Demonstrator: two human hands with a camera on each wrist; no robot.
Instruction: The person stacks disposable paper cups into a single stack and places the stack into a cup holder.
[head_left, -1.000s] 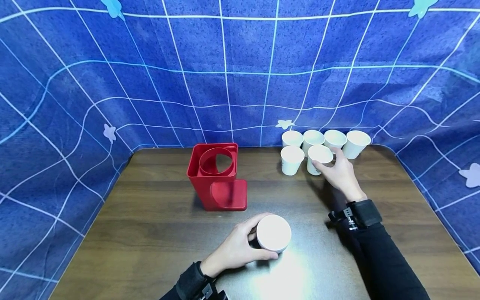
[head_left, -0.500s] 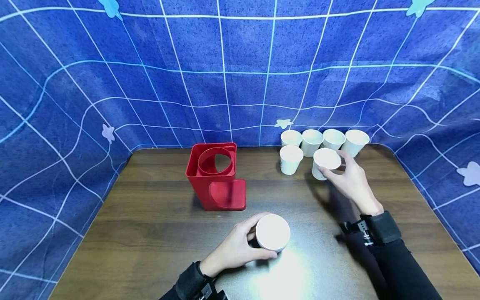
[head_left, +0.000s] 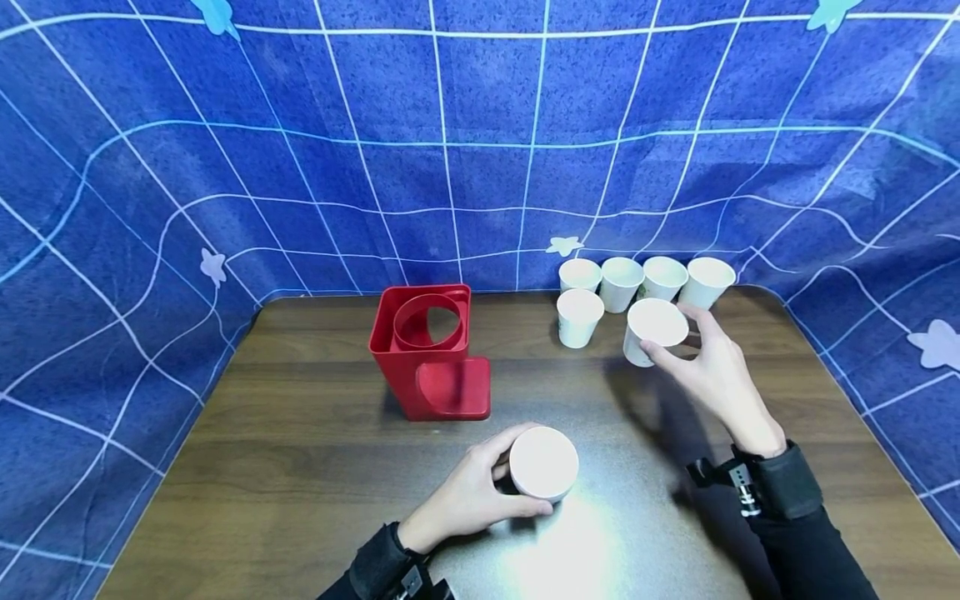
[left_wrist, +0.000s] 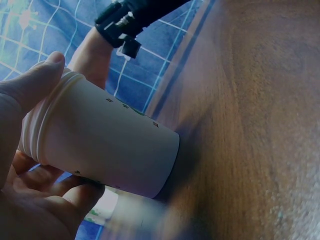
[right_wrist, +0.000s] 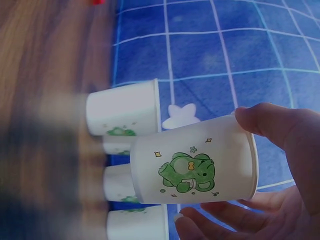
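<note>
My left hand grips a stack of nested white paper cups near the front of the table; the left wrist view shows several rims, with the thumb and fingers curled round them. My right hand holds a single white paper cup at its rim between thumb and fingers. That cup carries a printed green bear and is tilted slightly, above its shadow. Behind it, several more paper cups stand in a back row, and one paper cup stands in front of them.
A red plastic holder with a round ring on top and a small side platform stands left of centre on the wooden table. A blue grid-patterned cloth rises along the table's back edge.
My right hand has lifted one cup out of the front row and drawn it right and toward me. The left hand and its stack stay in place.
</note>
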